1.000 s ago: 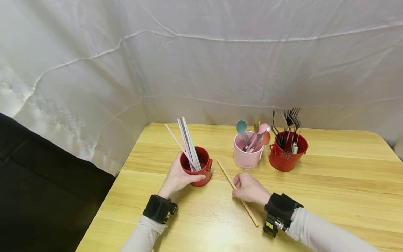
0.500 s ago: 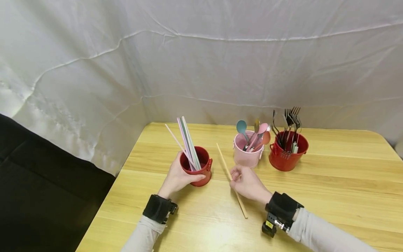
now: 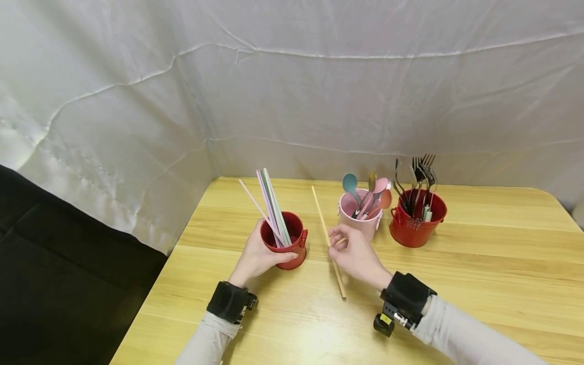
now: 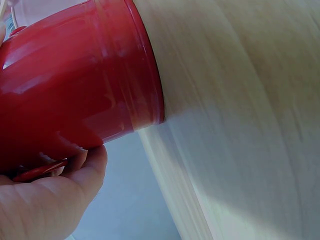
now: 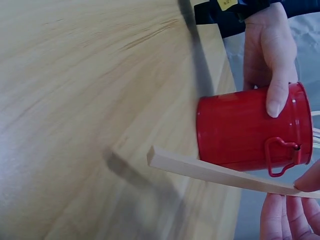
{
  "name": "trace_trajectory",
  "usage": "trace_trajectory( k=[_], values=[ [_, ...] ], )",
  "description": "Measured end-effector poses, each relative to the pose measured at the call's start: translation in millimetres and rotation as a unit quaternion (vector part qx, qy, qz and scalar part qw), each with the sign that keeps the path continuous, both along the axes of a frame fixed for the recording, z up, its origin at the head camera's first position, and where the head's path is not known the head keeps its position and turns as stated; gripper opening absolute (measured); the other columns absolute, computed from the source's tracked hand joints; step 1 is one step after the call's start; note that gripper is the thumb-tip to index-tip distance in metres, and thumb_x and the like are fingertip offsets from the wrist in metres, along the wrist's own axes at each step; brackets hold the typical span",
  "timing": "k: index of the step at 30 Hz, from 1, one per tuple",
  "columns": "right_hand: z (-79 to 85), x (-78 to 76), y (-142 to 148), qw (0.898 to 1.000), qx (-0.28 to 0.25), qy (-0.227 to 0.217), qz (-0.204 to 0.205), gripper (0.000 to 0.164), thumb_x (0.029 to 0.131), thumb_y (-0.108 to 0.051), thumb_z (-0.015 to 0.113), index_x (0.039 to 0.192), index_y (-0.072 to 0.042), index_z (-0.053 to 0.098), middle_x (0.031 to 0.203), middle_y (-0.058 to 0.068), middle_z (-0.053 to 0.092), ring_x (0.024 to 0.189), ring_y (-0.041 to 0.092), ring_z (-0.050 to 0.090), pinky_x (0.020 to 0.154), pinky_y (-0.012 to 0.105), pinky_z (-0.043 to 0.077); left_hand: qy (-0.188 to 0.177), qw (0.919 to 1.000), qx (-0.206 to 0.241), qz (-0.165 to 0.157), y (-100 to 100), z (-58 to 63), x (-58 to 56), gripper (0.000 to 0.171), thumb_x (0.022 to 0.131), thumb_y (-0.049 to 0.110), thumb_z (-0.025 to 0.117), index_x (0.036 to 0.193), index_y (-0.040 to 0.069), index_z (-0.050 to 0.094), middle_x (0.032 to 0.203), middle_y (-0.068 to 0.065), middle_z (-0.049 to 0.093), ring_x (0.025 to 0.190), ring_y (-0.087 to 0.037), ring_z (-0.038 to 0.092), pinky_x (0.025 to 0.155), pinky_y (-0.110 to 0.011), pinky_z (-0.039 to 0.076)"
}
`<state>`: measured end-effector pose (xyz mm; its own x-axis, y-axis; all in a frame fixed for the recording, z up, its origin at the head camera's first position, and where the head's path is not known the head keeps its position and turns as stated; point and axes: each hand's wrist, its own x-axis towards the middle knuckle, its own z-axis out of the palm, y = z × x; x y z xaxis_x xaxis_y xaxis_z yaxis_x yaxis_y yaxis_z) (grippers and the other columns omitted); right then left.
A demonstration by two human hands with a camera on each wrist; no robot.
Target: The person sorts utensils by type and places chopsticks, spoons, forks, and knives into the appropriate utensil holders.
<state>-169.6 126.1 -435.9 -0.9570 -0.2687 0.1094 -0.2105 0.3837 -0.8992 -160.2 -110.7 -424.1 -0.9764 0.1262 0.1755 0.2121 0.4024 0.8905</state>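
My left hand (image 3: 256, 258) grips a red metal bucket (image 3: 298, 255) around its side, thumb toward me. Inside it stand several thin chopstick-like sticks (image 3: 276, 213) in pink, green and white. My right hand (image 3: 353, 253) pinches a wooden chopstick (image 3: 321, 217) near its middle, to the right of the bucket. In the right wrist view the chopstick's thick square end (image 5: 160, 157) is raised off the table, with its shadow below. The left wrist view has the red bucket (image 4: 75, 85) filling the upper left, my fingers (image 4: 60, 200) against it.
A pink bucket (image 3: 358, 228) of several spoons stands just behind my right hand. To its right is another red bucket (image 3: 412, 233) with several forks. Pale cloth (image 3: 319, 101) hangs behind the wooden table (image 3: 493, 263); a black surface (image 3: 68, 279) lies left.
My right hand has lifted the wooden chopstick off the table and moved it away from me and slightly left. The left hand and its bucket have stayed in place.
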Motion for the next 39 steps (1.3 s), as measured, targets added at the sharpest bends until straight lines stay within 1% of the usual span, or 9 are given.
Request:
trace_trajectory(
  k=[9,16,18,24,28,31,34,37,39],
  values=[
    [12.7,-4.2,-5.7,0.998,-0.022,0.053,-0.014,0.025,0.080,0.003,0.064,0.104,0.003,0.060,0.088,0.011,0.060,0.077,0.021,0.062,0.070,0.034,0.054,0.003,1.0000,0.001,-0.002,-0.3,0.3,0.2,0.086,0.060,0.009,0.088,0.132,0.000,0.042,0.125,-0.016,0.054,0.111,-0.030,0.053,0.096,-0.046,0.045],
    [24.7,-6.7,-13.0,0.996,-0.063,0.065,-0.016,0.023,0.083,0.000,0.066,0.105,0.001,0.061,0.089,0.012,0.061,0.078,0.022,0.063,0.062,0.025,0.054,0.011,0.9999,0.006,-0.006,-1.2,-1.7,-0.8,0.087,0.060,0.008,0.088,0.132,-0.001,0.041,0.126,-0.017,0.054,0.112,-0.030,0.053,0.096,-0.047,0.045],
    [29.2,-6.8,-15.5,0.995,-0.076,0.070,-0.015,0.023,0.083,-0.001,0.065,0.106,0.002,0.061,0.090,0.013,0.061,0.079,0.023,0.064,0.062,0.023,0.054,0.012,0.9999,0.008,-0.008,-1.6,-2.5,-1.1,0.087,0.060,0.007,0.088,0.132,-0.001,0.041,0.126,-0.017,0.054,0.113,-0.030,0.053,0.096,-0.048,0.045],
    [47.2,-10.0,-23.2,0.992,-0.093,0.082,-0.036,0.025,0.084,-0.002,0.066,0.108,0.001,0.061,0.090,0.013,0.062,0.083,0.023,0.065,0.067,0.021,0.054,0.008,0.9999,0.007,-0.010,-2.0,-1.5,-0.5,0.087,0.059,0.008,0.088,0.132,0.000,0.041,0.125,-0.017,0.054,0.112,-0.030,0.053,0.097,-0.047,0.044],
    [67.7,-5.9,-28.8,0.987,-0.117,0.102,-0.037,0.025,0.084,0.001,0.065,0.108,0.005,0.060,0.090,0.017,0.062,0.085,0.028,0.064,0.070,0.021,0.054,0.004,1.0000,0.003,-0.006,-1.9,-0.7,-0.3,0.087,0.059,0.009,0.089,0.132,0.000,0.042,0.125,-0.016,0.055,0.111,-0.029,0.053,0.096,-0.046,0.044],
    [79.4,-3.4,-32.5,0.983,-0.141,0.115,-0.034,0.024,0.084,0.003,0.064,0.108,0.007,0.059,0.091,0.020,0.062,0.086,0.032,0.063,0.070,0.019,0.053,0.003,1.0000,0.003,-0.006,-1.8,-0.4,-0.4,0.086,0.060,0.010,0.089,0.132,0.001,0.042,0.125,-0.015,0.055,0.111,-0.029,0.053,0.096,-0.046,0.045],
    [79.0,-9.4,-35.2,0.979,-0.163,0.119,-0.038,0.025,0.085,0.003,0.064,0.109,0.007,0.058,0.092,0.020,0.061,0.085,0.029,0.063,0.069,0.016,0.053,0.002,1.0000,0.000,-0.005,-1.5,-0.2,-0.4,0.086,0.060,0.010,0.089,0.132,0.001,0.042,0.124,-0.015,0.055,0.111,-0.029,0.054,0.096,-0.046,0.045],
    [75.0,-17.6,-38.2,0.972,-0.194,0.122,-0.046,0.026,0.085,0.001,0.065,0.110,0.005,0.058,0.092,0.019,0.062,0.084,0.023,0.063,0.071,0.019,0.054,0.003,1.0000,-0.002,-0.002,-1.5,-0.2,-0.3,0.087,0.059,0.011,0.089,0.131,0.001,0.042,0.124,-0.015,0.055,0.110,-0.029,0.054,0.096,-0.045,0.045],
    [72.7,-22.5,-40.7,0.967,-0.214,0.131,-0.048,0.027,0.085,-0.001,0.066,0.110,0.004,0.058,0.092,0.018,0.062,0.082,0.019,0.062,0.072,0.020,0.055,0.003,1.0000,0.000,-0.002,-1.8,-0.4,-0.5,0.087,0.059,0.010,0.089,0.131,0.001,0.042,0.124,-0.015,0.055,0.110,-0.029,0.054,0.096,-0.045,0.044]
  ],
)
